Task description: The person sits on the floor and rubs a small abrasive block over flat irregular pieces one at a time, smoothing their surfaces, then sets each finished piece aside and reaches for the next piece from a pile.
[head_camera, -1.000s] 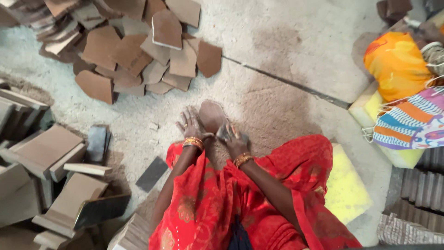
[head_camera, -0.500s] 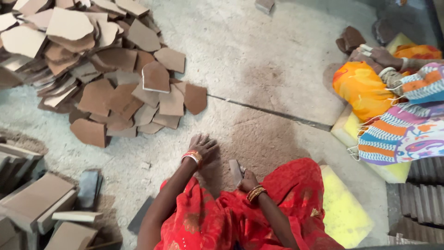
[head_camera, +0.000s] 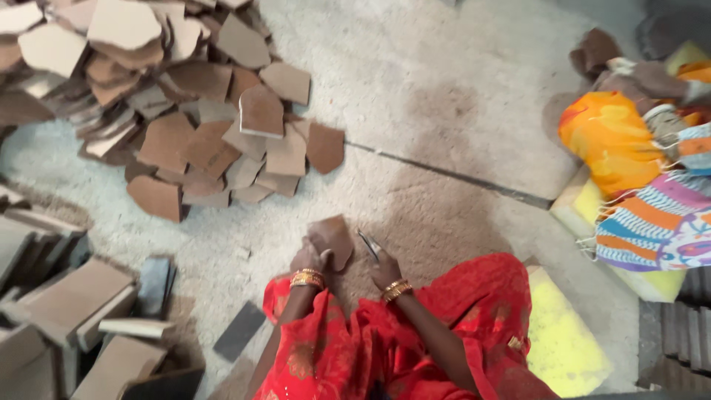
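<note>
- My left hand [head_camera: 309,261] now closes around a brown leather piece [head_camera: 333,238], holding it just above the floor in front of my knees; half a second ago this hand lay flat and spread on the floor without it.
- My right hand [head_camera: 384,268] grips a thin dark metal blade [head_camera: 368,244], which sits just beside the right edge of the piece. Before, the hand was lower, near my knee.
- The view has moved: the heap of brown cut pieces [head_camera: 185,111] now sits higher and more to the left.
- The floor [head_camera: 444,126] is rough grey concrete, dusty, with a dark seam crossing it.
- The pieces in the heap are flat and stiff, with uneven edges, some tan, some darker.
- At far left lie grey-brown flat boards [head_camera: 67,304].
- My red cloth [head_camera: 415,348] is patterned and soft; beside it lies a yellow cushion [head_camera: 563,341].
- At the right edge sits another person in orange and striped cloth [head_camera: 629,163].
</note>
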